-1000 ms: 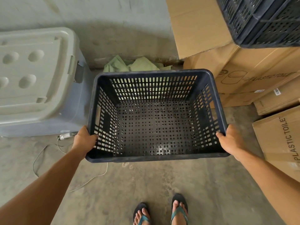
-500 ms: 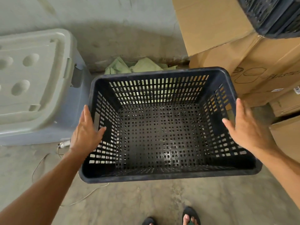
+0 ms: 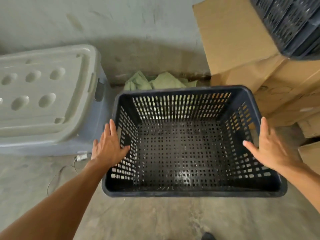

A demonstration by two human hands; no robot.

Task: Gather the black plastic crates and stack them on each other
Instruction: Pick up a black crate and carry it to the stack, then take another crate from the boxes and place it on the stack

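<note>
A black perforated plastic crate (image 3: 180, 99) is in front of me, open side up and empty, its near rim tipped toward me. My left hand (image 3: 108, 148) lies flat against its left wall with the thumb over the rim. My right hand (image 3: 270, 148) presses the right wall the same way, fingers straight. The crate is held between my palms. Part of a second black crate (image 3: 292, 25) sits on top of the cardboard boxes at the upper right, cut off by the frame.
A grey lidded storage bin (image 3: 43, 101) stands close on the left. Stacked cardboard boxes (image 3: 242, 54) fill the right side. Green cloth (image 3: 155, 82) lies by the wall behind the crate. A thin white cable (image 3: 76, 161) trails on the concrete floor.
My hands left the crate's near corners and slid forward along its side walls. The crate now looks larger and nearer to me, while the bin has not grown.
</note>
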